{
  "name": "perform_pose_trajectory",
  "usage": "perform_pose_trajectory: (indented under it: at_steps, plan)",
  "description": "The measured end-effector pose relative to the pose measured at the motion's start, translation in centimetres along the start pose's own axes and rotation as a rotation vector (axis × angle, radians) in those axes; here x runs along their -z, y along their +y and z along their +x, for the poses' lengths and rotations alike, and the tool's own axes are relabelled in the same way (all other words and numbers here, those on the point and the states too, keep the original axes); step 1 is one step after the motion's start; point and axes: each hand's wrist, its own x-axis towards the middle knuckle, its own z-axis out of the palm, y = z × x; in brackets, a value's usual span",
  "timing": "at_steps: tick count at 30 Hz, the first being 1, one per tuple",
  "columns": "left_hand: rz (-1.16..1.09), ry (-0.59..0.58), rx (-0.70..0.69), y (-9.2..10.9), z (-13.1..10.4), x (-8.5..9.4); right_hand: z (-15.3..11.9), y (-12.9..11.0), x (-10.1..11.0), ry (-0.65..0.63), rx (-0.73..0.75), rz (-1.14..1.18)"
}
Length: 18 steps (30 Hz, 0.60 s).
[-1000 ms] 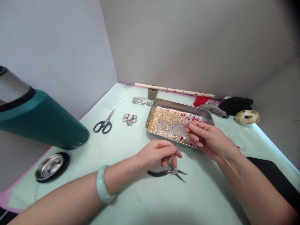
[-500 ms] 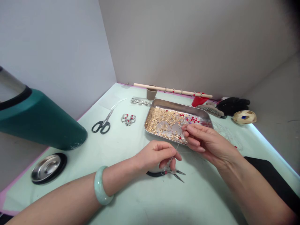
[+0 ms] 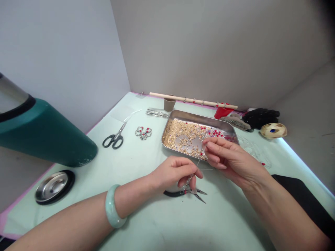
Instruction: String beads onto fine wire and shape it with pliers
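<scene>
My left hand (image 3: 180, 172) is closed in a pinch on a thin wire strung with clear beads (image 3: 188, 180), whose beaded part hangs below the fingers. From that pinch a bare length of wire (image 3: 199, 161) runs up toward my right hand (image 3: 221, 151), which pinches at its upper end. Whether a bead sits between the right fingertips is too small to tell. Behind the hands stands a metal tray (image 3: 167, 148) of gold, red and clear beads. Under my left hand lie pliers (image 3: 200, 197) with dark handles and spread jaws, partly hidden.
Left of the tray are a beaded piece with red beads (image 3: 143, 133) and scissors (image 3: 115, 138). A green tumbler (image 3: 52, 132) and its round lid (image 3: 54, 187) stand far left. Behind the tray, a wooden stick (image 3: 178, 99) rests across a brown cup (image 3: 169, 104) and a red cup (image 3: 223, 111).
Both hands keep nearly the same place and pinch. The right fingertips have shifted very slightly; the objects on the table have not moved.
</scene>
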Motion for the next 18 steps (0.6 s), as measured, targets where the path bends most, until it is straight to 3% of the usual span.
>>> perform_pose_trajectory:
  at_steps: [18]
  plan:
    - [-0.023,-0.016,-0.016,-0.06,0.04,-0.03,0.00,0.16,-0.04,-0.036,-0.024,0.040]
